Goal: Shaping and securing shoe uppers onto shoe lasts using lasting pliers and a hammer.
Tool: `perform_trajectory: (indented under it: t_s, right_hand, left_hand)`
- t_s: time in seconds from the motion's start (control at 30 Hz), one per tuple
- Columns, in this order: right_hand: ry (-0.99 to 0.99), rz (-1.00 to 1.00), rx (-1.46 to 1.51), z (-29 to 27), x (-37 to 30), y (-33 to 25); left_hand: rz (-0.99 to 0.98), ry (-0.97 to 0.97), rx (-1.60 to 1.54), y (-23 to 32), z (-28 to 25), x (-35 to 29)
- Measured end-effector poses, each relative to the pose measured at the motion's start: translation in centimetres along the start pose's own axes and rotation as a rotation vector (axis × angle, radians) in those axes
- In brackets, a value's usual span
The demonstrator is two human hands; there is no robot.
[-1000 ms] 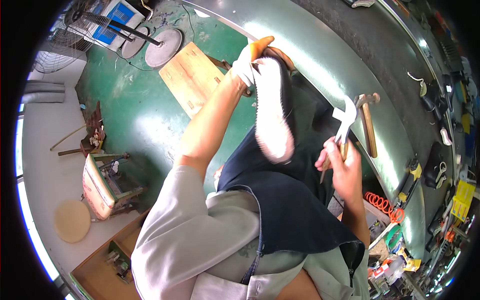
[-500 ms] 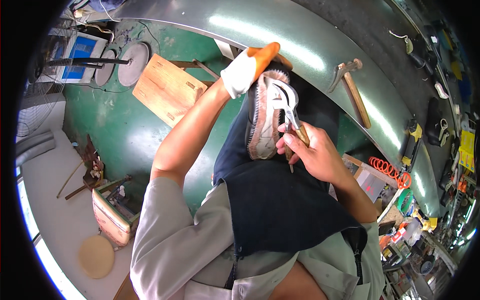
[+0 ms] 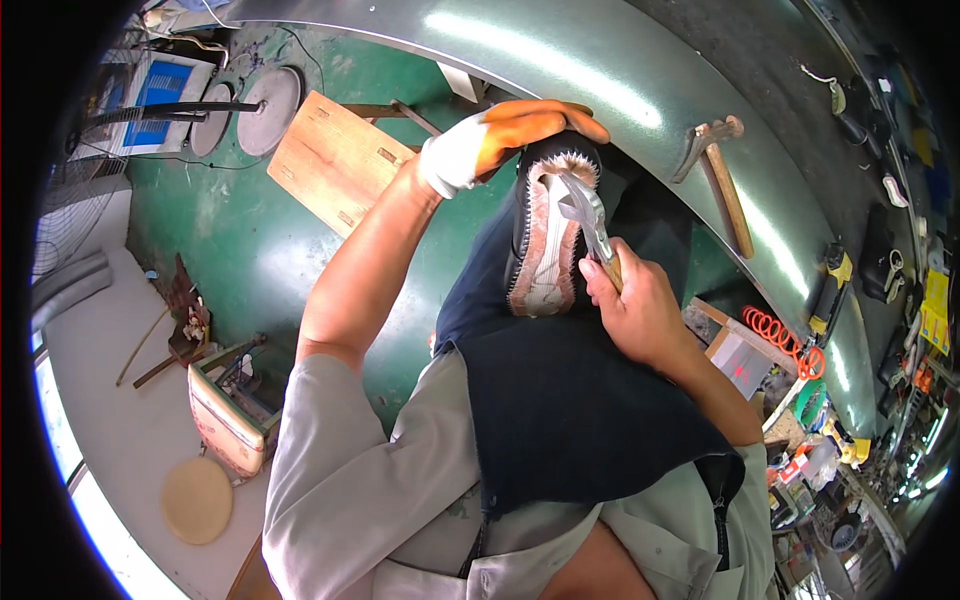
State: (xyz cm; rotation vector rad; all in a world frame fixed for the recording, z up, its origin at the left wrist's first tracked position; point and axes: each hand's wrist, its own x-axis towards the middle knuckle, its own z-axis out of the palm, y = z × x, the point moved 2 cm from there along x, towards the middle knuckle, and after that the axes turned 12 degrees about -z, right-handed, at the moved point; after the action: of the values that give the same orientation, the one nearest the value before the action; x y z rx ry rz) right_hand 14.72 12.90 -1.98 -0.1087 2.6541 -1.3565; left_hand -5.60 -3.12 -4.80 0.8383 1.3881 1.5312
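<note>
- Shoe (image 3: pixel 545 262), black, bottom side up, lies over the lap on dark trousers (image 3: pixel 487 265), near end close to the dark apron (image 3: pixel 600 410).
- Left hand (image 3: pixel 510 138): orange-and-white glove, fingers bent over the shoe's far end; thumb hidden, can't tell how tight the hold is.
- Right hand (image 3: pixel 640 300): bare, fingers closed round the handles of lasting pincers (image 3: pixel 599 238).
- Pincers' head sits over the shoe bottom toward the far end; can't tell if the jaws bite the edge.
- Done, by the look: brownish edge turned in and pleated along the visible rim, pale middle showing inside.
- Not done, by the look: no outsole on. Whether all pleats are fixed: can't tell.
- Cross-head hammer (image 3: pixel 728 200) lies on the metal bench (image 3: pixel 570 65), out of both hands.
- Wooden stool (image 3: pixel 335 165) off left, well apart.
</note>
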Motion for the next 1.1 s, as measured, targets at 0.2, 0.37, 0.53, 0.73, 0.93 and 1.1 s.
perform_trajectory:
  t_s: [0.2,0.37,0.53,0.73,0.93,1.1]
  right_hand:
    - [-0.088,0.080,0.095,-1.8,0.5,-1.1]
    - [-0.090,0.050,0.084,-1.8,0.2,-1.6]
    - [-0.112,0.044,-0.046,-2.3,0.6,-2.8]
    - [-0.166,0.056,-0.159,-2.6,0.7,-4.0]
    - [-0.059,0.016,-0.188,-1.1,0.4,-2.1]
    - [-0.180,0.220,0.378,-2.4,0.7,-0.7]
  left_hand:
    - [-0.197,-0.063,0.008,0.5,-0.2,-0.3]
    - [-0.196,-0.071,0.051,0.9,-0.7,-0.3]
    - [-0.172,-0.055,0.119,1.2,-0.5,-0.3]
    - [-0.203,-0.026,0.099,1.5,0.1,-0.6]
    - [-0.165,-0.018,0.083,1.4,0.3,-0.6]
    - [-0.287,-0.010,0.056,1.0,0.6,-0.7]
